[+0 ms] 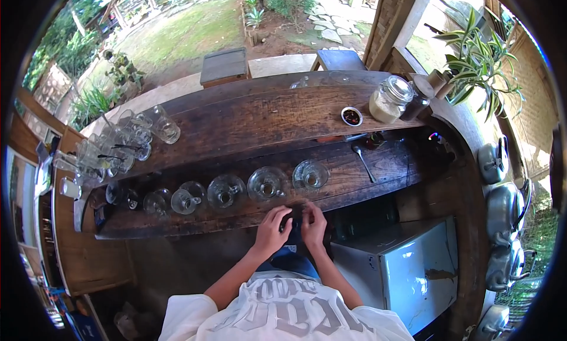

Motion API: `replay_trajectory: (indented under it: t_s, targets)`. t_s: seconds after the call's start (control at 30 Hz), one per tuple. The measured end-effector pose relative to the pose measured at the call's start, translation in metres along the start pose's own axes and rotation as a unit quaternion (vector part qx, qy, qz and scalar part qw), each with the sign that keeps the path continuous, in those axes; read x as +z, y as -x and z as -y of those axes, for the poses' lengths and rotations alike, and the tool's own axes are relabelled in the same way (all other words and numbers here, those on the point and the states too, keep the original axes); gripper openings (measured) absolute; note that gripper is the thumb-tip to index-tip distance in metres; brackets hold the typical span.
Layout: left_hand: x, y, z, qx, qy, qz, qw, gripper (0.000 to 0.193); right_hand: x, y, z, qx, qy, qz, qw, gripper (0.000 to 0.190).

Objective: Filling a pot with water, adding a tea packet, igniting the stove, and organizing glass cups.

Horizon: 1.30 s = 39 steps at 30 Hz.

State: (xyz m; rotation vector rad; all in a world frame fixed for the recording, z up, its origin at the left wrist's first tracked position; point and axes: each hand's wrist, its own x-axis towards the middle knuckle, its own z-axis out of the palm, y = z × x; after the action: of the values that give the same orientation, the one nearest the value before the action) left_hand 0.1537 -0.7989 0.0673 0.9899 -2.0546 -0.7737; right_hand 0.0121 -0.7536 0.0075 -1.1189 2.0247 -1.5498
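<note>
My left hand [272, 230] is raised at the near edge of the lower wooden counter [248, 215], its fingers curled around or beside something small and dark that I cannot make out. Close by on its right, my right hand [313, 223] has bent fingers, and whether it holds anything is unclear. Just beyond both hands stand a glass cup on a glass saucer [267, 184] and another glass cup and saucer [311, 175]. Several more glass cups and saucers [226, 191] continue the row to the left. A metal spoon [364, 164] lies farther right on the same counter.
The raised wooden shelf [266, 106] bears glasses and mugs [119, 141] at left, and a small bowl of dark sauce [351, 116] and a lidded glass jar [390, 102] at right. A white refrigerator [416, 274] stands below right; metal kettles [505, 212] line the right side.
</note>
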Motion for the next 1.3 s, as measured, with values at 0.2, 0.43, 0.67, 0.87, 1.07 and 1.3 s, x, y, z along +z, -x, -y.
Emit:
replay_trajectory:
  t_s: [0.2, 0.43, 0.67, 0.87, 1.07, 1.3]
  targets:
    - [-0.055, 0.052, 0.045, -0.052, -0.041, -0.048, 0.997, 0.015, 0.041, 0.031, 0.035, -0.036, 0.052, 0.165, 0.984, 0.044]
    - [-0.12, 0.086, 0.092, -0.102, -0.055, -0.092, 0.989, 0.013, 0.081, 0.053, 0.068, -0.025, 0.113, 0.147, 0.982, 0.049]
    - [-0.194, 0.105, 0.14, -0.095, -0.061, -0.075, 0.991, 0.014, 0.16, 0.094, 0.104, -0.014, 0.162, 0.185, 0.969, 0.043]
    - [-0.257, 0.139, 0.181, -0.09, -0.076, -0.091, 0.989, 0.015, 0.222, 0.133, 0.138, -0.068, 0.129, 0.189, 0.971, 0.04]
    - [-0.309, 0.152, 0.208, -0.101, -0.06, -0.11, 0.987, 0.018, 0.282, 0.159, 0.154, -0.104, 0.162, 0.192, 0.962, 0.044]
    - [-0.343, 0.158, 0.237, -0.147, -0.026, -0.155, 0.976, 0.018, 0.334, 0.185, 0.189, -0.153, 0.132, 0.257, 0.945, 0.043]
